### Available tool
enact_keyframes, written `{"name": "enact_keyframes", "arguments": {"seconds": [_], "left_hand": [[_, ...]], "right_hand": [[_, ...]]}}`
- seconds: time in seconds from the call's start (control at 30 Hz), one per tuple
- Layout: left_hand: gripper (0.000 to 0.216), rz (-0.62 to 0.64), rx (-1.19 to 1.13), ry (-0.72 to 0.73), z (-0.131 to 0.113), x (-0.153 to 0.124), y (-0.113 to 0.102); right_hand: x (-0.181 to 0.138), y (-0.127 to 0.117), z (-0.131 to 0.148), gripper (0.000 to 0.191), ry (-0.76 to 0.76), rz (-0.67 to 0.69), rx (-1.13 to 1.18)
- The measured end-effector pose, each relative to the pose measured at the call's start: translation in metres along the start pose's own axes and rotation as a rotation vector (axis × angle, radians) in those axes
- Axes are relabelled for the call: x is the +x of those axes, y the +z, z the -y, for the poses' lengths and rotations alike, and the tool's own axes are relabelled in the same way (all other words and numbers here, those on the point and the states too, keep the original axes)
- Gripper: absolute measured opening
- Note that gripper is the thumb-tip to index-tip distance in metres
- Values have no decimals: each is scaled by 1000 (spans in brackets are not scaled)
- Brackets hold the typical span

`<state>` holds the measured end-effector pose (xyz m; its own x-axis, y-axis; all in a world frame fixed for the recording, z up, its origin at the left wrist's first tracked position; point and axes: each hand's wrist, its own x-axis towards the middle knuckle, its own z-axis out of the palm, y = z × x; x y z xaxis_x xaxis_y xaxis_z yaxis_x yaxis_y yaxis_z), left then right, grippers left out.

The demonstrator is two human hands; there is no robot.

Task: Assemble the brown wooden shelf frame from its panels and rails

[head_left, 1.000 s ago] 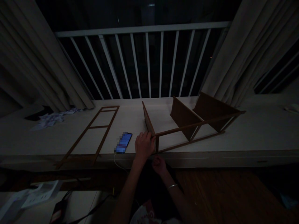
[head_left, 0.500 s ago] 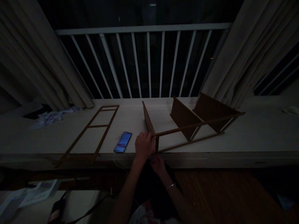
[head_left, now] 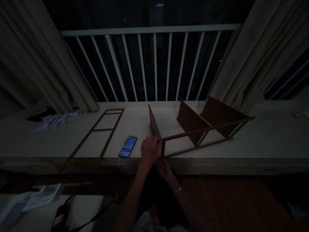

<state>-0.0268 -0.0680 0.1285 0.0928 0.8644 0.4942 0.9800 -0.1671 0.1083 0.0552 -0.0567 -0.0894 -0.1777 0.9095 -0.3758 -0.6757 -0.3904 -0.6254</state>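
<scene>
A dark wooden shelf frame [head_left: 193, 129] lies on its side on a pale ledge [head_left: 265, 141], with three panels standing up from its rails. My left hand [head_left: 149, 150] is closed round the near left corner of this frame, where the end panel meets the rail. My right hand [head_left: 164, 169] is just below that corner at the ledge's front edge, fingers curled together in a pinch; whatever it holds is too small and dark to name. A thin bracelet [head_left: 178, 190] is on my right wrist.
A flat ladder-like wooden side frame [head_left: 96, 138] lies on the ledge to the left. A lit phone [head_left: 128, 147] with a cable rests beside my left hand. White railing [head_left: 154, 64] and curtains stand behind. Papers [head_left: 36, 198] and cables lie on the floor at lower left.
My right hand has risen slightly toward the frame's corner. The left hand keeps its hold. The view has shifted a little.
</scene>
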Motion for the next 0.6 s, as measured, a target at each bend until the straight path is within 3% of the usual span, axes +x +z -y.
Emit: {"name": "enact_keyframes", "arguments": {"seconds": [0.13, 0.47, 0.53, 0.6], "left_hand": [[22, 2, -4, 4, 0, 0, 1], [20, 4, 7, -5, -1, 1, 1], [20, 7, 13, -3, -1, 1, 2], [21, 8, 17, -1, -1, 1, 2]], "right_hand": [[1, 0, 2, 12, 71, -53, 50], [-22, -7, -3, 9, 62, -139, 118], [-30, -14, -3, 2, 38, -161, 75], [-38, -18, 3, 7, -61, -172, -54]]}}
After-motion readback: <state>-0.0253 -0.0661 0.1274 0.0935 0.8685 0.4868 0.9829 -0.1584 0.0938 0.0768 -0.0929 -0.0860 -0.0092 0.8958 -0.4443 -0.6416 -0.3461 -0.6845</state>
